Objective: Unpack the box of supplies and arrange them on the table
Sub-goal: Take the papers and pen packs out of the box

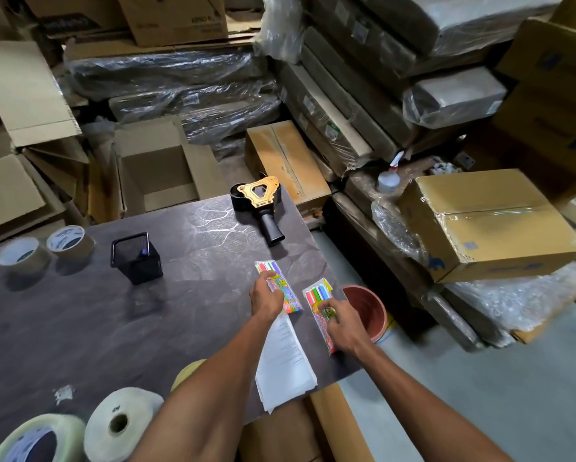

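Two packs of coloured markers were seen lying side by side near the right edge of the dark table [89,328]. The left marker pack [281,288] was held by the left hand [266,296], the fingers curled over its near left side while its far end rested on the tabletop. The right marker pack [320,308] lay just beside it, close to the table's edge, and was pinched by the right hand [345,325], whose fingers were closed on its near half. Both packs were angled alike, with the marker caps pointed away from the person.

A stack of white printed sheets [285,358] was laid on the table below the left pack, partly hidden by the left forearm, its near corner hanging over the table edge. A black and gold tape dispenser [258,203] was placed at the far corner of the table, well apart from the packs. A black mesh pen holder [136,258] stood to the left of the packs, and two brown tape rolls [46,250] were set beyond it near the left edge. Larger pale rolls [119,425] were grouped at the near left corner.

Off the table, a reddish bucket [366,311] was seen on the floor just right of the right hand. A sealed cardboard box [490,221] was perched on wrapped bundles to the right, with a white spray bottle [389,176] behind it.
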